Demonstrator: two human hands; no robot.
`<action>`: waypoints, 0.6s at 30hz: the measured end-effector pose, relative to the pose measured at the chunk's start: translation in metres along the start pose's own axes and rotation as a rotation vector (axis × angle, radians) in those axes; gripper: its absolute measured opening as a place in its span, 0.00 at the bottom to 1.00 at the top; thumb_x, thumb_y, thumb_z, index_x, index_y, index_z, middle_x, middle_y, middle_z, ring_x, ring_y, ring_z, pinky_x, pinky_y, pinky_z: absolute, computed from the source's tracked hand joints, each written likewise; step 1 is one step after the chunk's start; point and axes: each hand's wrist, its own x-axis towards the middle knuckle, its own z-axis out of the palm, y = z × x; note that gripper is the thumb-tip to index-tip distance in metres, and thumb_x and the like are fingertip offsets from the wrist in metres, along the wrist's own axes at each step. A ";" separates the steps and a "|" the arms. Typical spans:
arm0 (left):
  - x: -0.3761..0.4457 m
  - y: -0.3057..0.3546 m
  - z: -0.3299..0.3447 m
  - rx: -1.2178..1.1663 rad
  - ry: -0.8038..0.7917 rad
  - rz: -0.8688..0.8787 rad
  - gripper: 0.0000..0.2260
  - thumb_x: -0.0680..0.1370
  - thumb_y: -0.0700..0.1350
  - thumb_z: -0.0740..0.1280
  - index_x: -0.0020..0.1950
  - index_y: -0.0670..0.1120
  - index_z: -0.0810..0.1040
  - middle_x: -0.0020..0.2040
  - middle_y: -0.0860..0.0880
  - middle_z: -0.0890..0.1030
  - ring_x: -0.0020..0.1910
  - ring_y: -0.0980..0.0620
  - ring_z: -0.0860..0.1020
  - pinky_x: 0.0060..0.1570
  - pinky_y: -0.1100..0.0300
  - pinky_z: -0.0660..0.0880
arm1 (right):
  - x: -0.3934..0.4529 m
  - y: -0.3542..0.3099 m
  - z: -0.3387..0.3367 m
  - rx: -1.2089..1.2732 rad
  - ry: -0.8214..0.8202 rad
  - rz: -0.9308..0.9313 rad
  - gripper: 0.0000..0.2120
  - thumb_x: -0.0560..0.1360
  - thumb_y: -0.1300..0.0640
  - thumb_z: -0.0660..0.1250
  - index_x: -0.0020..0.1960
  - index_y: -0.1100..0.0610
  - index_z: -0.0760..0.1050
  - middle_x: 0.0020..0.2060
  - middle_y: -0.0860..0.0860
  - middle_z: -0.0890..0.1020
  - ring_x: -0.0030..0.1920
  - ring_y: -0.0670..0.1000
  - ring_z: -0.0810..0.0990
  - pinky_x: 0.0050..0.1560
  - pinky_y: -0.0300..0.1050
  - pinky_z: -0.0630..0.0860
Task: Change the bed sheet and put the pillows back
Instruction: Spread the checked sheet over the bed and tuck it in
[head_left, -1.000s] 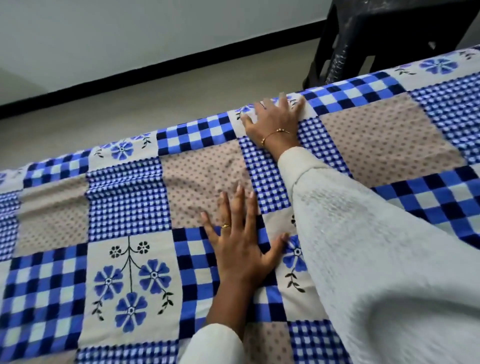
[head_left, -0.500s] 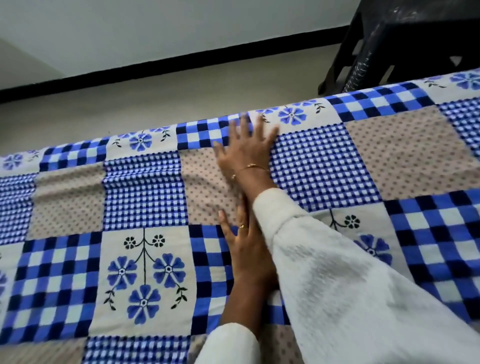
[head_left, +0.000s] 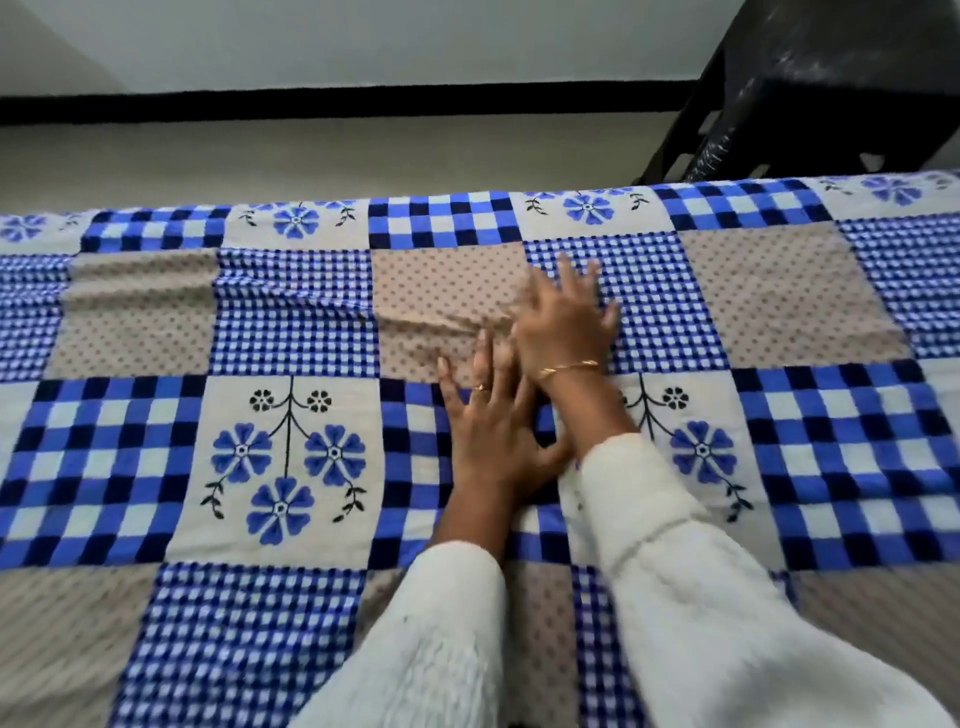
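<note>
Smoothing wrinkled patchwork sheet (head_left: 291, 312) (flat palms)

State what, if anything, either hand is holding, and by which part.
Nothing is held. The left hand and right hand lie flat, fingers straight, on the bed sheet.

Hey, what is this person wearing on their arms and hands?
Both arms are in fuzzy cream-white sleeves. The left hand has a thin gold ring on one finger, and the right hand has a slim gold bangle at the wrist.
</note>
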 end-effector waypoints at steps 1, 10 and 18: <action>0.001 0.004 -0.010 -0.017 -0.011 0.020 0.35 0.70 0.64 0.52 0.73 0.48 0.64 0.75 0.46 0.61 0.75 0.42 0.56 0.68 0.40 0.36 | -0.005 0.021 -0.001 -0.073 0.068 0.063 0.21 0.81 0.48 0.48 0.73 0.49 0.62 0.76 0.52 0.56 0.76 0.56 0.48 0.73 0.57 0.45; -0.050 -0.092 -0.060 -0.072 0.003 -0.118 0.29 0.75 0.57 0.48 0.72 0.47 0.67 0.74 0.44 0.64 0.73 0.43 0.61 0.71 0.45 0.53 | -0.052 -0.045 0.049 -0.326 -0.049 -0.192 0.27 0.79 0.42 0.48 0.76 0.47 0.50 0.76 0.47 0.49 0.76 0.59 0.44 0.67 0.71 0.40; -0.104 -0.133 -0.079 -0.261 0.138 -0.394 0.29 0.73 0.49 0.50 0.70 0.36 0.67 0.70 0.39 0.68 0.71 0.43 0.65 0.70 0.49 0.60 | -0.089 -0.126 0.080 -0.364 -0.308 -0.646 0.22 0.82 0.47 0.44 0.76 0.45 0.50 0.76 0.42 0.48 0.76 0.50 0.44 0.70 0.68 0.39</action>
